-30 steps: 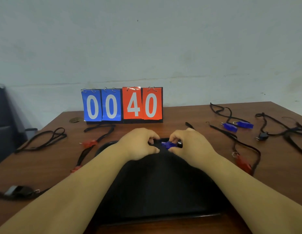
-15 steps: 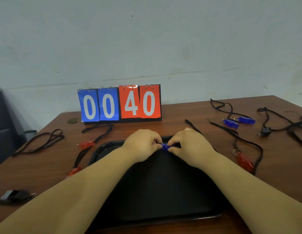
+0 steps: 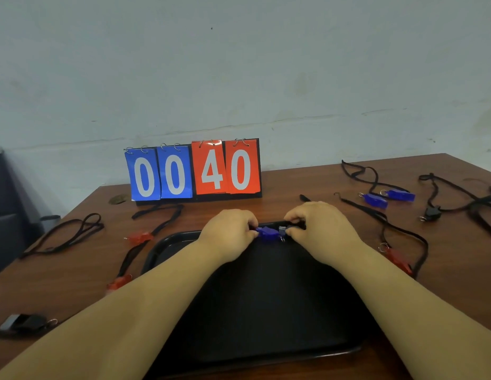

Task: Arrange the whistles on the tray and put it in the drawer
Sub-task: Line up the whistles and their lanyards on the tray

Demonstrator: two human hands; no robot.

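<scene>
A black tray (image 3: 266, 311) lies on the wooden table in front of me. At its far edge a blue whistle (image 3: 267, 233) sits between my hands. My left hand (image 3: 229, 233) pinches its left end. My right hand (image 3: 318, 229) grips the lanyard clip at its right end. Two more blue whistles (image 3: 375, 201) (image 3: 399, 195) lie at the right with black lanyards. Red whistles rest at the left (image 3: 140, 237) (image 3: 119, 282) and at the right (image 3: 397, 260). Black whistles lie at the near left (image 3: 25, 322) and far right (image 3: 432, 213).
A flip scoreboard (image 3: 195, 171) reading 00 40 stands at the back of the table, against the wall. Loose black lanyards (image 3: 66, 233) trail over the table on both sides. A dark chair (image 3: 3, 215) stands off the table's left edge.
My hands have drawn slightly apart, so more of the blue whistle and its clip shows between them. The camera has tilted, shifting the scene lower in the frame.
</scene>
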